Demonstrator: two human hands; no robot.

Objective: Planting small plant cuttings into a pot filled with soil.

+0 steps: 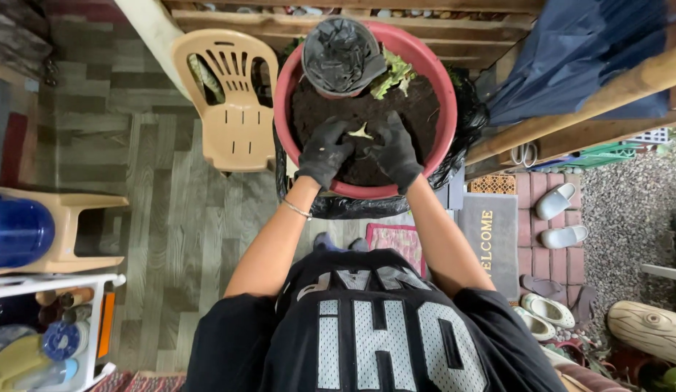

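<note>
A large red basin full of dark soil stands in front of me on a black plastic bag. Both my hands wear black gloves and rest in the soil at the basin's near side. My left hand and my right hand are cupped close together around a small pale green seedling between them. A black plastic pot sits at the basin's far rim, with light green leaves lying on the soil beside it.
A beige plastic chair stands left of the basin. A beige stool and a white rack with bottles are at far left. A grey doormat, slippers, gravel and a wooden railing lie right.
</note>
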